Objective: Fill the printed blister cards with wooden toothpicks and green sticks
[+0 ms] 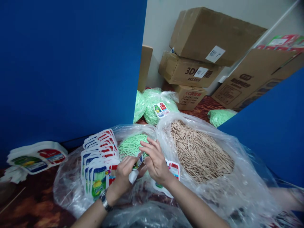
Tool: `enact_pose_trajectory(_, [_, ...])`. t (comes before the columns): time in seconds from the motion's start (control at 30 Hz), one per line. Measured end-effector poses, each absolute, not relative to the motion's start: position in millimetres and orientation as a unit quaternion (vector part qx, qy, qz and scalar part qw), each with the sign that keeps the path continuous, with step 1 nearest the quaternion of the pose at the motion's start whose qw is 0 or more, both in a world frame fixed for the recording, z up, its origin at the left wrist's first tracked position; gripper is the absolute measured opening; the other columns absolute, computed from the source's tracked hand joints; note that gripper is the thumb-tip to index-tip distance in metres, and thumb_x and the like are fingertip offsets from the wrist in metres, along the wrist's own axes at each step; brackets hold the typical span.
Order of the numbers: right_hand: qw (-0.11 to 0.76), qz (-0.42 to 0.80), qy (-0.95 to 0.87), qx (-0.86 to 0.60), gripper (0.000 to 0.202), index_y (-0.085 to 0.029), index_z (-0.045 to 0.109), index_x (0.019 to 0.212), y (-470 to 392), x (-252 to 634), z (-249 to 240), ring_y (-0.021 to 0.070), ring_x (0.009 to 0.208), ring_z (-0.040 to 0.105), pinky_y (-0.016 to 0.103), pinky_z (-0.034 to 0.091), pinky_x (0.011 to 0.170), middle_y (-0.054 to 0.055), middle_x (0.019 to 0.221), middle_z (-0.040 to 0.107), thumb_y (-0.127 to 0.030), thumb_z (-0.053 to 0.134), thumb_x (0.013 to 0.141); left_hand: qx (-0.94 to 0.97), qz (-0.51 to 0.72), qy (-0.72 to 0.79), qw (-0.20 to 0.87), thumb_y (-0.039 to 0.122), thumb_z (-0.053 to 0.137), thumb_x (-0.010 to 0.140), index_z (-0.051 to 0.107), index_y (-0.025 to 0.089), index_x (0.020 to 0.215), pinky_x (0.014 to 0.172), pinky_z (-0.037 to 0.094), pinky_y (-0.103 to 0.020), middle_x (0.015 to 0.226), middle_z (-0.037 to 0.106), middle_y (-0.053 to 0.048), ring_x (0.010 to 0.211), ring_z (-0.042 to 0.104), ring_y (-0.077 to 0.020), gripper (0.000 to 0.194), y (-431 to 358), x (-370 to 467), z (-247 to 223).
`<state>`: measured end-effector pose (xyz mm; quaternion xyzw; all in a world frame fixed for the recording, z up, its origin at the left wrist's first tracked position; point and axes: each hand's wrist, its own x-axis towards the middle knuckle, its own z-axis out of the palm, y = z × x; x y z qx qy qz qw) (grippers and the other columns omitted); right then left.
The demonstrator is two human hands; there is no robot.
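My left hand, with a watch on the wrist, is closed on a small printed packet tilted nearly edge-on, so its contents are hidden. Close beside it, my right hand is raised with fingers apart; I see nothing held in it. Just beyond the hands lies a heap of thin green sticks in a clear plastic bag. To the left, overlapping rows of green-and-red printed packets rest on plastic. Under my right forearm is another printed packet, partly covered.
An open clear bag of thin tan sticks lies right. Stacked packet cards sit far left. Bags of green sticks and cardboard boxes stand behind. Blue panels flank both sides. A blurred arm shows at right.
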<state>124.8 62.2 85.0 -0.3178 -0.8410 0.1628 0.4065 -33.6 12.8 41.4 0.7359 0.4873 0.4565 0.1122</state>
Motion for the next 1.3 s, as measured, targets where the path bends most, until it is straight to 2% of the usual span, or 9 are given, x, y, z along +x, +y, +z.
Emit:
enact_pose_trajectory(0.2, [0.325,0.120,-0.893,-0.287,0.049,-0.027,0.042,0.139,69.5,132.1,85.6,0.0295,0.136,0.031,0.057,0.012,0.113,0.006,0.140,0.048,-0.048,0.033,0.095,0.708,0.441,0.509,0.212,0.021,0.054,0.087,0.054,0.017,0.075,0.061,0.039,-0.026,0.071,0.057,-0.001,0.065,0.051,-0.0157,0.012,13.9,-37.0,38.8])
enact_pose_trajectory(0.33, [0.372,0.286,-0.822,-0.323,0.056,-0.026,0.027,0.145,85.0,147.7,79.6,0.0248,0.134,0.036,0.047,0.028,0.110,0.009,0.143,0.043,-0.051,0.030,0.096,0.657,0.461,0.519,0.296,0.024,0.058,0.085,0.057,0.016,0.074,0.061,0.041,-0.026,0.071,0.058,-0.001,0.066,0.052,-0.0155,0.014,12.5,-39.0,37.2])
enact_pose_trajectory(0.4, [0.384,0.386,-0.761,-0.352,0.054,-0.023,0.033,0.141,90.3,152.7,71.3,0.0236,0.123,0.049,0.042,0.041,0.101,0.012,0.132,0.053,-0.049,0.038,0.094,0.616,0.466,0.528,0.351,0.027,0.059,0.084,0.059,0.016,0.072,0.059,0.041,-0.025,0.070,0.059,-0.001,0.065,0.053,-0.0158,0.016,11.9,-39.4,36.6])
enact_pose_trajectory(0.5, [0.393,0.492,-0.677,-0.382,0.035,-0.021,0.053,0.111,90.0,152.0,57.3,0.0181,0.082,0.064,0.030,0.051,0.073,0.005,0.090,0.066,-0.047,0.053,0.088,0.549,0.491,0.534,0.416,0.028,0.064,0.080,0.061,0.016,0.080,0.059,0.043,-0.024,0.074,0.063,-0.002,0.066,0.057,-0.0162,0.013,12.9,-38.7,35.1])
enact_pose_trajectory(0.6, [0.451,0.491,-0.618,-0.418,0.025,-0.021,0.053,0.092,84.0,147.4,49.3,0.0127,0.062,0.056,0.024,0.046,0.060,-0.003,0.069,0.057,-0.045,0.057,0.085,0.480,0.547,0.532,0.433,0.028,0.062,0.080,0.060,0.017,0.086,0.062,0.047,-0.025,0.081,0.065,-0.003,0.070,0.060,-0.0165,0.012,15.2,-37.5,35.1])
enact_pose_trajectory(0.7, [0.433,0.472,-0.645,-0.417,0.021,-0.020,0.054,0.090,80.2,145.9,48.8,0.0113,0.060,0.050,0.022,0.041,0.057,-0.003,0.067,0.053,-0.040,0.059,0.085,0.500,0.557,0.534,0.392,0.023,0.062,0.079,0.059,0.017,0.067,0.071,0.048,-0.027,0.086,0.065,-0.006,0.079,0.062,-0.0181,0.014,15.9,-37.8,38.3])
enact_pose_trajectory(0.8, [0.441,0.450,-0.652,-0.422,0.019,-0.020,0.055,0.091,80.3,147.1,49.8,0.0118,0.062,0.050,0.023,0.040,0.058,-0.002,0.070,0.054,-0.039,0.057,0.087,0.555,0.537,0.508,0.380,0.019,0.064,0.076,0.063,0.017,0.065,0.081,0.047,-0.031,0.094,0.065,-0.008,0.090,0.062,-0.0211,0.012,15.1,-40.6,40.5])
enact_pose_trajectory(1.2, [0.414,0.436,-0.685,-0.411,0.016,-0.019,0.057,0.088,75.0,142.5,46.1,0.0118,0.065,0.049,0.023,0.039,0.060,-0.001,0.072,0.053,-0.035,0.056,0.087,0.434,0.588,0.540,0.417,0.024,0.073,0.063,0.049,0.018,0.054,0.065,0.048,-0.026,0.078,0.063,-0.004,0.073,0.060,-0.0176,0.027,19.8,-38.6,38.5])
enact_pose_trajectory(1.3, [0.446,0.444,-0.645,-0.433,0.018,-0.020,0.054,0.090,75.6,146.4,46.1,0.0107,0.060,0.046,0.022,0.037,0.056,-0.003,0.068,0.049,-0.037,0.055,0.088,0.382,0.603,0.552,0.431,0.027,0.075,0.062,0.057,0.017,0.067,0.067,0.049,-0.027,0.077,0.063,-0.003,0.072,0.061,-0.0169,0.021,22.4,-41.4,37.9])
